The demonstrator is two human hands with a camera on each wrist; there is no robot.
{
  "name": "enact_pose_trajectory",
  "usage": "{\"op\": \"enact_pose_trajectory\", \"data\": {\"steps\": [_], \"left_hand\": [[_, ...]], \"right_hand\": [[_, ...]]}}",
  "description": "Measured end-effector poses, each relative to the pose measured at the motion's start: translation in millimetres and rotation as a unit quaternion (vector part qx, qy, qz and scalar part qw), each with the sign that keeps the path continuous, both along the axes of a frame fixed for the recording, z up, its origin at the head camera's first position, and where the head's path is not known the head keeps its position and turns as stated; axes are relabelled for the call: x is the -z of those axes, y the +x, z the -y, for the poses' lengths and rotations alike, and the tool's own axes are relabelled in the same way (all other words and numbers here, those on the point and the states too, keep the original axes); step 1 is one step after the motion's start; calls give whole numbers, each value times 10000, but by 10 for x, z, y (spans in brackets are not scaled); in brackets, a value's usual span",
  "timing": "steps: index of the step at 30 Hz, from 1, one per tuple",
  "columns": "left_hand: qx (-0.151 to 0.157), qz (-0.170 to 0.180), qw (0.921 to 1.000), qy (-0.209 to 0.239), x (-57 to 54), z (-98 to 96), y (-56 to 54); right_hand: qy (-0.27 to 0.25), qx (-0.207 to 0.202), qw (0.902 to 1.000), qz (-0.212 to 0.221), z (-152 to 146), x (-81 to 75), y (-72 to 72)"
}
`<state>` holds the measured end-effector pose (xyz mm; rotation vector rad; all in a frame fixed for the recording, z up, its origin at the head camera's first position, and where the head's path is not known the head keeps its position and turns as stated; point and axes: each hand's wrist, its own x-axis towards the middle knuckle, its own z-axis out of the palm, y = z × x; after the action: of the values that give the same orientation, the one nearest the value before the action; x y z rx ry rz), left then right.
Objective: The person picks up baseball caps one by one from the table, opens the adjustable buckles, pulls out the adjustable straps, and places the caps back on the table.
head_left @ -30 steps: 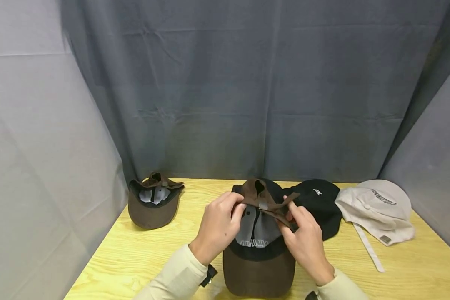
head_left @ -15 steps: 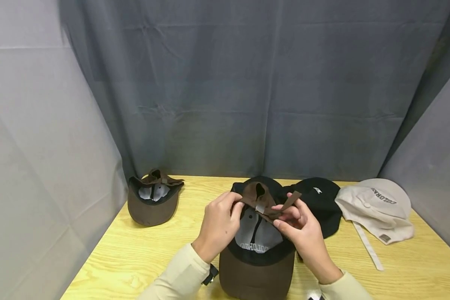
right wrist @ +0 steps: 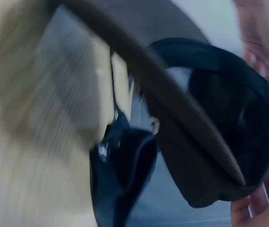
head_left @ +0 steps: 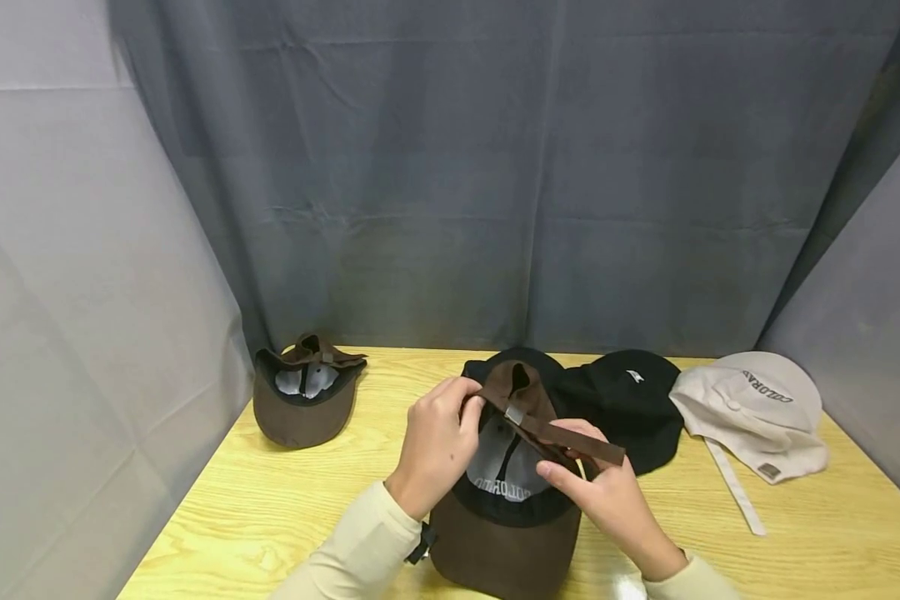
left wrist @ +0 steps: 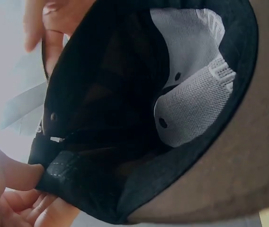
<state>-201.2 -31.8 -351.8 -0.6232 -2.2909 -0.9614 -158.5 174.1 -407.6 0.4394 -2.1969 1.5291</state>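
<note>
A brown baseball cap [head_left: 506, 550] stands upside down with its brim toward me and its grey inner lining showing. My left hand [head_left: 438, 437] pinches the left part of its back band beside a metal buckle [head_left: 513, 414]; in the left wrist view the left thumb [left wrist: 23, 175] presses on that band. My right hand [head_left: 607, 500] holds the right side of the back edge, thumb in front and fingers partly hidden behind. The loose end of the brown strap [head_left: 585, 442] passes through the buckle and lies across the right fingers.
A second brown cap [head_left: 300, 421] lies upside down at the back left. Behind the held cap are black caps [head_left: 622, 408]. A beige cap [head_left: 757, 417] with a dangling strap [head_left: 735, 487] lies on the right of the wooden table [head_left: 255, 517]. Grey curtains surround the table.
The strap end has swung from pointing up to lying out to the right. My right hand has moved slightly lower along the cap's edge; the left keeps its pinch.
</note>
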Motion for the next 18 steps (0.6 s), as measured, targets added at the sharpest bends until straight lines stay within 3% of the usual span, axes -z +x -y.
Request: {"op": "enact_pose_trajectory", "data": {"steps": [1,3,6,8,13,18], "left_hand": [[10,13,10000,3,-3,-6,5],[39,25,10000,20,-10,-17,18],[104,28,9999,53,-6,-6,34],[179,19,9998,60,0,5,41],[141,-127,9998,-90,9,60,55],[-118,-191,9990,-392,51,158,96]], "right_hand": [[547,260,9976,-324,10,21,-6],[1379,790,9831,-912,33,57,-26],[1965,1365,9579,-1590,77,88,-84],[2012,1588,9468,-1946,88,91,-126],[1653,1990,9364,-2372,57,38,-195],[1403,2001,9280,-2812,-19,-33,-242]]}}
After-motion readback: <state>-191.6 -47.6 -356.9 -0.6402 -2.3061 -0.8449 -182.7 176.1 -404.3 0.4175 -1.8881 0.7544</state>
